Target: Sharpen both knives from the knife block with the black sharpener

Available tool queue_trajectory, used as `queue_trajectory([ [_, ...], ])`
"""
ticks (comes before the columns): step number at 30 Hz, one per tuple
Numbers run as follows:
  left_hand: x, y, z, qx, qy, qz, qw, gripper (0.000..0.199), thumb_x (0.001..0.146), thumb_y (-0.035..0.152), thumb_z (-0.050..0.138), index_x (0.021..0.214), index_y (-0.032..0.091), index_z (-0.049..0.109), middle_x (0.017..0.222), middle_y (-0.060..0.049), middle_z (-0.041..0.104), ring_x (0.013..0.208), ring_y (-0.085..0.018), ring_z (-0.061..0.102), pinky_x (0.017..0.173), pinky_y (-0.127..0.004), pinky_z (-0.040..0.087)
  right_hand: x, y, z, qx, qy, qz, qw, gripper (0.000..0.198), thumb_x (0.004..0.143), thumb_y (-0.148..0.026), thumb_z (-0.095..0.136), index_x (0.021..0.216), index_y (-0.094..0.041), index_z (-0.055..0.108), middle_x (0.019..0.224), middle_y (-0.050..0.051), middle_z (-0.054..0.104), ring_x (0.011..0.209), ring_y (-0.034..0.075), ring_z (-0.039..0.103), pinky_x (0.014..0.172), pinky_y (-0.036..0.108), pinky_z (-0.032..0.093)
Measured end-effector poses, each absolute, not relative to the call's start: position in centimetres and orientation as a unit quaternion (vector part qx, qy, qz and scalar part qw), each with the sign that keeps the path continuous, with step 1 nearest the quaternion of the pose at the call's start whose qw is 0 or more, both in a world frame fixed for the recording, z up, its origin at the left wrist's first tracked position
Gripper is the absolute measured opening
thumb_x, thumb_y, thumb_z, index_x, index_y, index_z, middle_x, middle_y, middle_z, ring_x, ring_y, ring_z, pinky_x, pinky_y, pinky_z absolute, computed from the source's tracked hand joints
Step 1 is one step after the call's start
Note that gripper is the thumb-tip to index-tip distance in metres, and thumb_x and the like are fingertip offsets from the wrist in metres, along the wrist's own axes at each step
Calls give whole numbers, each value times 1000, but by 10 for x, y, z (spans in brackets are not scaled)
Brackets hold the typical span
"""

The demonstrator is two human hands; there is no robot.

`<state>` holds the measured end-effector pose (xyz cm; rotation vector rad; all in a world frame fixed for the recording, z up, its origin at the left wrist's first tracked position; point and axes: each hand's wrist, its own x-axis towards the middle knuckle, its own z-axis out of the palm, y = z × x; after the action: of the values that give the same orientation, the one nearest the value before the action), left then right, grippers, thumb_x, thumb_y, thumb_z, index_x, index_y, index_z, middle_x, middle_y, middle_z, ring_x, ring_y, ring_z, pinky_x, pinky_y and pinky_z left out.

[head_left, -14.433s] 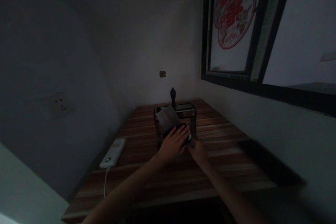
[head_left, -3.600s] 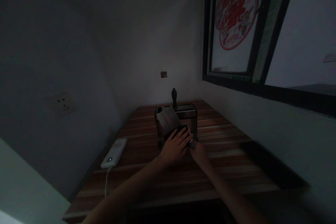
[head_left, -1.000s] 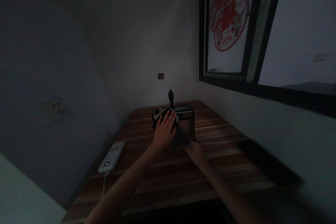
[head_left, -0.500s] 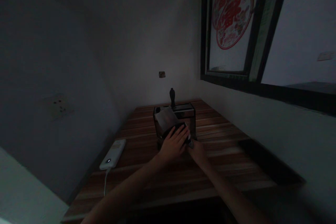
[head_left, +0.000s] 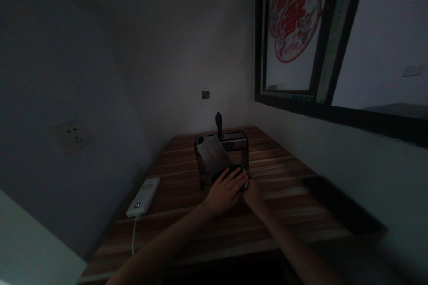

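A wide grey metal blade (head_left: 214, 153), looking like a cleaver's, is held tilted in front of a knife rack (head_left: 245, 142). My left hand (head_left: 225, 191) lies over a black cloth-like pad (head_left: 220, 173), fingers together, pressing it on the blade's near end. What the pad is made of is too dark to tell. Close against it on the right, my right hand (head_left: 253, 193) is closed round the cleaver's handle end, which is mostly hidden. A black knife handle (head_left: 219, 122) sticks up from the rack.
The rack stands on a wood-grained table (head_left: 177, 164). A white power bank (head_left: 143, 196) with a cable (head_left: 133, 236) lies at the left. A flat dark slab (head_left: 344, 205) sits at the right, below a dark-framed window (head_left: 294, 95). Walls enclose the table.
My left hand and the black pad have slid down and right along the blade, towards my right hand. More of the blade shows. My right hand has barely moved.
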<state>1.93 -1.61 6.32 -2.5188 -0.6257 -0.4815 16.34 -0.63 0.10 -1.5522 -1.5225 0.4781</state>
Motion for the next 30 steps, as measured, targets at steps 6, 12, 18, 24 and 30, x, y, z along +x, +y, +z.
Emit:
queue_trajectory([
  [6, 18, -17, 65, -921, -230, -173, 261, 51, 85, 32, 37, 133, 22, 23, 140, 0, 25, 131, -16, 13, 106, -39, 16, 164, -6, 1, -629, -611, 197, 439, 22, 74, -15, 43, 81, -13, 64, 77, 14, 68, 72, 21, 64, 55, 23, 44],
  [12, 16, -16, 69, -916, -236, -178, 271, 49, 85, 32, 38, 132, 23, 25, 139, -1, 27, 130, -16, 16, 105, -38, 17, 163, -6, 4, -634, -611, 196, 431, 25, 76, -18, 42, 88, -15, 64, 80, 12, 68, 73, 19, 63, 59, 23, 44],
  [18, 9, -2, 80, -907, -257, -194, 271, 50, 85, 33, 37, 132, 24, 25, 140, 0, 26, 130, -18, 15, 105, -40, 17, 163, -10, 12, -614, -636, 185, 429, 24, 70, -23, 51, 91, -17, 62, 81, 7, 67, 72, 18, 61, 59, 23, 42],
  [24, 1, 9, 105, -893, -289, -218, 269, 48, 86, 30, 36, 132, 23, 27, 140, 0, 25, 130, -18, 15, 106, -41, 16, 161, -10, 12, -626, -631, 172, 425, 24, 70, -30, 53, 87, -16, 63, 76, 6, 66, 68, 19, 60, 59, 25, 41],
  [30, -3, 19, 124, -858, -347, -266, 270, 51, 84, 24, 38, 133, 24, 24, 141, -1, 23, 131, -19, 14, 107, -43, 15, 161, -12, 16, -625, -628, 178, 428, 27, 72, -35, 52, 88, -17, 63, 74, 7, 66, 68, 19, 60, 58, 25, 40],
])
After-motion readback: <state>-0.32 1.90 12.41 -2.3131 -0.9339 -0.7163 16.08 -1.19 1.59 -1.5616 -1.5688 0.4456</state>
